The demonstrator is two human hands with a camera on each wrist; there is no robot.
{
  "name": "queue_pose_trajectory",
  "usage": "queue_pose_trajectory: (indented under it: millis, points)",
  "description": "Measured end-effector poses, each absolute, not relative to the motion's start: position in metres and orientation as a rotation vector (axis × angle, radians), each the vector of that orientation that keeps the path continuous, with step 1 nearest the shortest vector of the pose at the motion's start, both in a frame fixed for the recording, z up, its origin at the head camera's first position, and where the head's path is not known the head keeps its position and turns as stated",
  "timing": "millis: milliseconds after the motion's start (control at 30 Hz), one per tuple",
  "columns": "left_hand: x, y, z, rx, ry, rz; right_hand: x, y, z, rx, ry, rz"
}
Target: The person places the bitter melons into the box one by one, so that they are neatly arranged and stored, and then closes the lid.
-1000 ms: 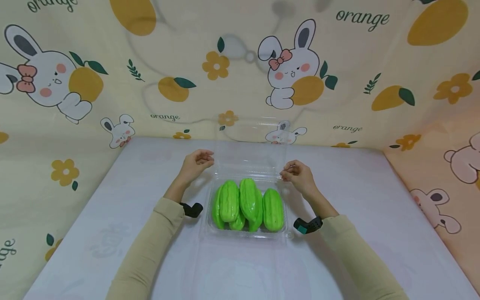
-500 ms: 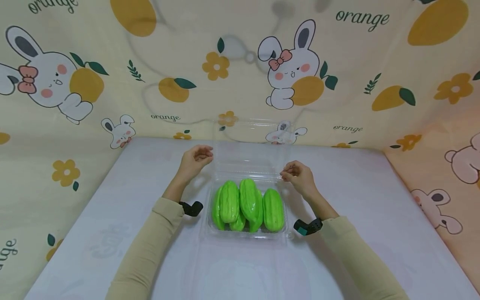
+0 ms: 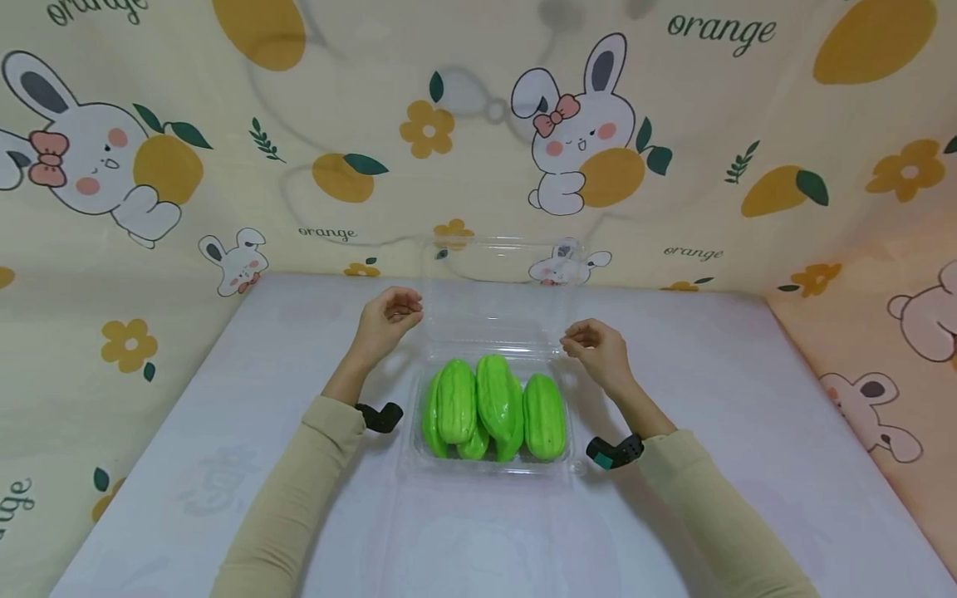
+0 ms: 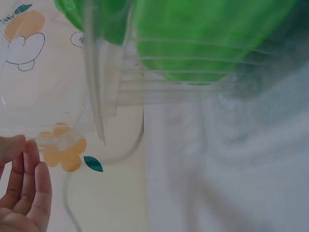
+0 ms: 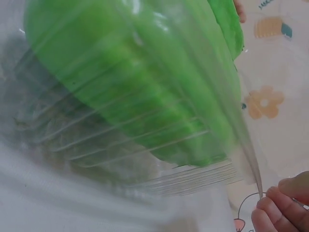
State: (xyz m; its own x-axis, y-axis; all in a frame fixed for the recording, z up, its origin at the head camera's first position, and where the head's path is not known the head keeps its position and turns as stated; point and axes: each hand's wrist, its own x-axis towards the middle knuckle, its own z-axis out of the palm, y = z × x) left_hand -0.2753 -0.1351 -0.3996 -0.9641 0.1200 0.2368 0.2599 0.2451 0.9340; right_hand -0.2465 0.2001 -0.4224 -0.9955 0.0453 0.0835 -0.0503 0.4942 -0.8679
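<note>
A clear plastic clamshell container (image 3: 489, 469) stands on the table with its lid (image 3: 497, 316) raised at the far side. Inside lie several glossy, ridged green fruits (image 3: 544, 419), shaped like star fruit. My left hand (image 3: 389, 320) pinches the lid's left edge between thumb and forefinger, as the left wrist view shows beside the lid's corner (image 4: 72, 137). On the other side, my right hand (image 3: 598, 349) pinches the plastic edge near the hinge. Its thumb and fingertips meet at the thin rim (image 5: 256, 171) in the right wrist view. Green fruit (image 5: 120, 72) shows through the ribbed wall.
A white cloth covers the table (image 3: 224, 473). Behind and at both sides hangs a cream curtain (image 3: 299, 100) printed with rabbits and oranges. A black strap with a camera (image 3: 616, 451) sits on the right wrist, another wrist camera (image 3: 383, 417) on the left.
My left hand has shifted slightly back and to the left along the lid's edge. The lid has changed its tilt a little. My right hand and the fruits stay nearly in place.
</note>
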Motion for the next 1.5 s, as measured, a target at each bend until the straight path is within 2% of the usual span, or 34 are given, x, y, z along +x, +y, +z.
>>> queue_pose_trajectory:
  millis: [467, 1500]
  points:
    - [-0.272, -0.137, -0.403, -0.423, -2.384, -1.738, -0.242, 0.198, -0.41, 0.106, -2.419, 1.468]
    - [-0.257, -0.126, -0.393, -0.442, -2.392, -1.56, -0.238, 0.199, -0.404, 0.047, -2.319, 1.437]
